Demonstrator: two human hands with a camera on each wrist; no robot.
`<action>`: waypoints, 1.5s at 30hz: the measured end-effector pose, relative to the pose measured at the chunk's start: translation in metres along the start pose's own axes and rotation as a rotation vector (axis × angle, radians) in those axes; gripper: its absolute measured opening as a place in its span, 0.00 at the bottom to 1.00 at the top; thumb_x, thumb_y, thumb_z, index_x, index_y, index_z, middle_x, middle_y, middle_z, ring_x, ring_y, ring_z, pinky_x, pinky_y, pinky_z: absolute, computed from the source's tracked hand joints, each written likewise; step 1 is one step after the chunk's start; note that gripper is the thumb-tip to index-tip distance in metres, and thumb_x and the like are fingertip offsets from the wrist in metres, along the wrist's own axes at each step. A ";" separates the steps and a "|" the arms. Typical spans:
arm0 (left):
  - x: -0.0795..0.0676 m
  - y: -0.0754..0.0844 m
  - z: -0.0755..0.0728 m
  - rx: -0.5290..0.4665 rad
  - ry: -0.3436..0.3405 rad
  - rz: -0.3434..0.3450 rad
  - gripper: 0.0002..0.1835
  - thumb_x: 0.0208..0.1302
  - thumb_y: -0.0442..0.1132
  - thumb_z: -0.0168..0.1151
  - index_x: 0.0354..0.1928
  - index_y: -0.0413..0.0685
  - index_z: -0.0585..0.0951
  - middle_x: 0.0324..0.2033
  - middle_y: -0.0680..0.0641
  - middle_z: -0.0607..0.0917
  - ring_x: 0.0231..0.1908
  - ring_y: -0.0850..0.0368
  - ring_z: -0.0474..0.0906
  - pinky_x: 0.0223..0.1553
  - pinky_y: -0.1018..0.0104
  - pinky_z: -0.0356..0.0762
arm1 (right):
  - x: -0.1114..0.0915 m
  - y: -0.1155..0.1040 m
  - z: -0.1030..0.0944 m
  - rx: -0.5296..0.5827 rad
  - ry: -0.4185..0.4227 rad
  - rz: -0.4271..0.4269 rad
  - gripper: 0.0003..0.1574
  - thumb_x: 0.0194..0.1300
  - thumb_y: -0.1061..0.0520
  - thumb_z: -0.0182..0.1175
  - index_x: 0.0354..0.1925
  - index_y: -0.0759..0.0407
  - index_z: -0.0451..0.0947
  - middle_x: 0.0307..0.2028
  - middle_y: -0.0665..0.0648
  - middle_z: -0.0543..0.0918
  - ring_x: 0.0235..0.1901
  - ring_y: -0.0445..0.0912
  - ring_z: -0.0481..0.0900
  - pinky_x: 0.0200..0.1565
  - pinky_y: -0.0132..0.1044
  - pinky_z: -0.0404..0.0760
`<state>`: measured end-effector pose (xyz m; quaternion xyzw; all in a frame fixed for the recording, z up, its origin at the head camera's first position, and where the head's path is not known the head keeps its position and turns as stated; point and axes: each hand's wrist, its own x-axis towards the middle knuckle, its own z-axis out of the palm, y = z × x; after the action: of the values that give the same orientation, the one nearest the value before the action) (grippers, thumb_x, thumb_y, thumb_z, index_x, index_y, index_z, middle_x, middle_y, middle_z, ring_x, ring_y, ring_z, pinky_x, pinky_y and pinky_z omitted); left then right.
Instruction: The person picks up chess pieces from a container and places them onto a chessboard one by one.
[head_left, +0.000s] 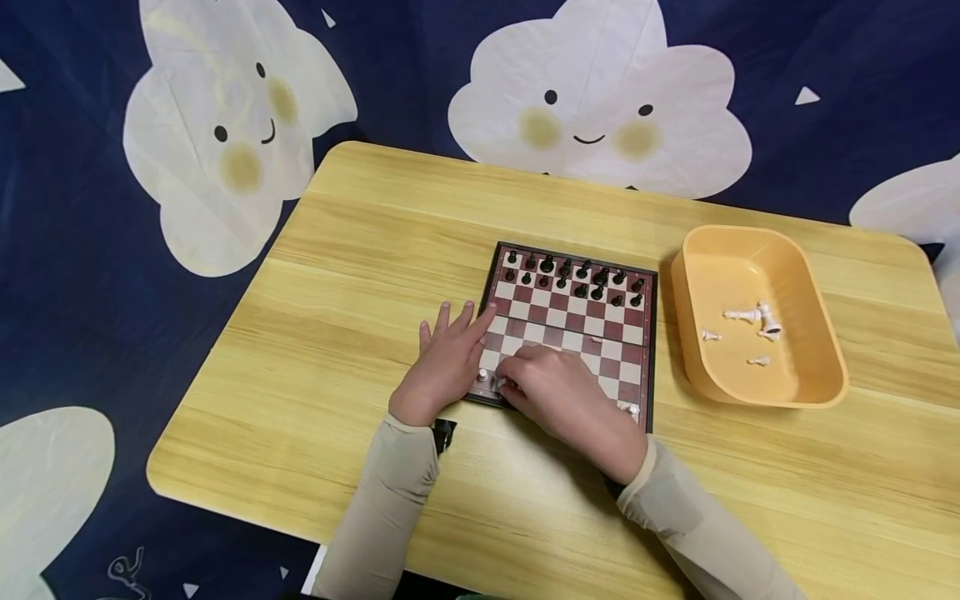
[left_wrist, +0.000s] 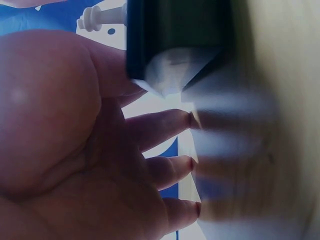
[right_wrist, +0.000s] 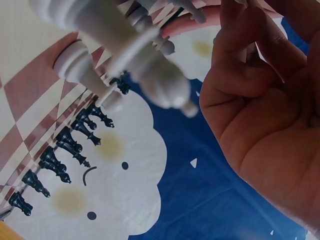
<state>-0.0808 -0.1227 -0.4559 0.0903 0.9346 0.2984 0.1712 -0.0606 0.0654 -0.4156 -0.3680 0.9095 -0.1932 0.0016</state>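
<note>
A folding chessboard [head_left: 550, 315] lies on the table with black pieces [head_left: 582, 271] in two rows along its far side. My left hand [head_left: 447, 358] rests at the board's left edge, its fingers spread and its thumb reaching over the rim. Close to it, a white chess piece [head_left: 482, 375] stands in the near left corner. My right hand [head_left: 558, 392] pinches a small white chess piece [head_left: 501, 382] beside that one; the fingers hide its kind. In the right wrist view, a blurred white piece [right_wrist: 165, 85] and a white pawn [right_wrist: 82, 65] stand on the board.
An orange plastic bin [head_left: 832, 379] stands right of the board, with several white pieces [head_left: 768, 321] lying in it. More white pieces [head_left: 630, 409] show at the board's near right corner. A dark blue cloth with clouds [head_left: 600, 92] hangs behind the table [head_left: 300, 400].
</note>
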 end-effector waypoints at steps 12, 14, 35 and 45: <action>0.001 0.001 -0.002 -0.004 -0.007 -0.006 0.29 0.84 0.42 0.40 0.83 0.61 0.56 0.81 0.40 0.53 0.80 0.36 0.32 0.74 0.31 0.29 | 0.001 0.000 0.001 -0.036 0.014 -0.005 0.05 0.61 0.59 0.75 0.34 0.56 0.87 0.29 0.51 0.85 0.28 0.45 0.84 0.30 0.39 0.84; 0.000 0.001 -0.003 -0.002 -0.005 -0.005 0.29 0.84 0.42 0.41 0.83 0.61 0.56 0.81 0.39 0.53 0.80 0.36 0.32 0.74 0.31 0.29 | 0.001 -0.001 0.000 -0.039 0.011 -0.001 0.06 0.61 0.59 0.74 0.36 0.57 0.86 0.28 0.51 0.84 0.26 0.45 0.83 0.28 0.39 0.83; -0.001 0.002 0.000 -0.018 0.015 -0.006 0.29 0.84 0.40 0.42 0.82 0.59 0.58 0.80 0.38 0.55 0.80 0.34 0.33 0.73 0.30 0.29 | -0.068 0.106 -0.128 0.105 0.227 0.467 0.12 0.71 0.51 0.68 0.46 0.58 0.87 0.29 0.53 0.86 0.22 0.39 0.76 0.28 0.29 0.70; 0.002 0.003 0.002 -0.016 0.008 -0.010 0.29 0.84 0.40 0.41 0.82 0.60 0.58 0.80 0.39 0.54 0.80 0.35 0.32 0.74 0.30 0.28 | -0.084 0.167 -0.132 0.004 -0.460 0.639 0.44 0.69 0.51 0.61 0.70 0.76 0.56 0.57 0.83 0.75 0.54 0.77 0.75 0.53 0.65 0.74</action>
<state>-0.0818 -0.1188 -0.4566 0.0830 0.9333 0.3055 0.1694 -0.1299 0.2771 -0.3644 -0.1000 0.9537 -0.0973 0.2664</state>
